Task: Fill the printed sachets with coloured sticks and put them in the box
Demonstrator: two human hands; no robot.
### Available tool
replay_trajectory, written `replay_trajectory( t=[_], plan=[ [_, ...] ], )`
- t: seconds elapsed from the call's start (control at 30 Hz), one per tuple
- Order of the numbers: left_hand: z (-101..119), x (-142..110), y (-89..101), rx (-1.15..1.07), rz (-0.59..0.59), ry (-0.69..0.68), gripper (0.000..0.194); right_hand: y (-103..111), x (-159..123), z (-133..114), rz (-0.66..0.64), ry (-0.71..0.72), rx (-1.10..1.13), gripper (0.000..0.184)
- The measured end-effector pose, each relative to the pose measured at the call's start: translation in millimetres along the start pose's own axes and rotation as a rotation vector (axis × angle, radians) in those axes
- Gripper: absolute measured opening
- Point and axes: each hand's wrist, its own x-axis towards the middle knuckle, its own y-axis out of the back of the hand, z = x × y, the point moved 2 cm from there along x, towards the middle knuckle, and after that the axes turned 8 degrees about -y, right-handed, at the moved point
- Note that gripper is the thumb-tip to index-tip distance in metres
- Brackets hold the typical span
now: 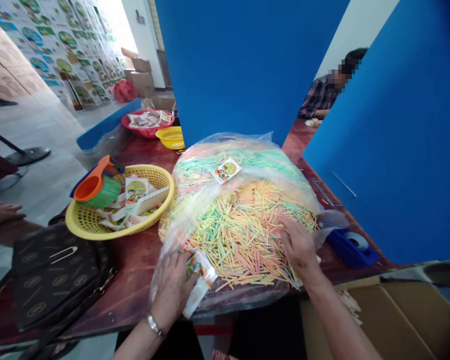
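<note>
A big clear plastic bag (247, 150) lies open on the wooden table (135, 265), spilling a heap of thin coloured sticks (240, 230). My left hand (172, 290) is closed on a small printed packet (200, 280) at the heap's near left edge. My right hand (298, 245) rests on the sticks at the right side with its fingers curled into them; what they grip is hidden. A small printed card (226, 170) lies on top of the bag.
A yellow basket (97, 225) with packets and an orange and green scoop (95, 187) stands left. A dark patterned bag (56, 275) lies near left. A blue tape dispenser (350, 245) is right. Blue partitions (247, 65) rise behind. A person (324, 92) sits beyond. An open carton (397, 315) is lower right.
</note>
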Motion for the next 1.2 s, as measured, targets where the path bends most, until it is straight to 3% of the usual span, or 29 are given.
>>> replay_trajectory(
  t=[0.17,0.3,0.57,0.77,0.97,1.2],
  plan=[
    [-13.6,-1.2,-12.9,-0.084,0.063,-0.059,0.011,-49.4,84.9,-35.4,-0.376,0.158,-0.214,0.029],
    [-15.7,-6.6,-15.1,-0.058,0.074,-0.167,0.017,-81.1,118.7,-49.7,-0.461,0.183,-0.307,0.027],
    [-5.7,-8.7,-5.0,0.013,0.093,-0.191,0.018,-92.7,118.5,-56.2,-0.495,0.178,-0.427,0.024],
    [-7.8,-6.5,-5.9,-0.113,0.259,-0.13,0.014,-94.0,117.4,-56.0,-0.508,0.146,-0.491,0.024],
    [-6.3,2.8,5.1,-0.31,0.126,0.026,0.016,-98.7,120.9,-53.5,-0.504,0.098,-0.53,0.027],
    [10.5,16.6,15.9,-0.382,0.137,-0.017,0.018,-94.5,121.1,-52.8,-0.551,0.073,-0.54,0.028]
  ],
)
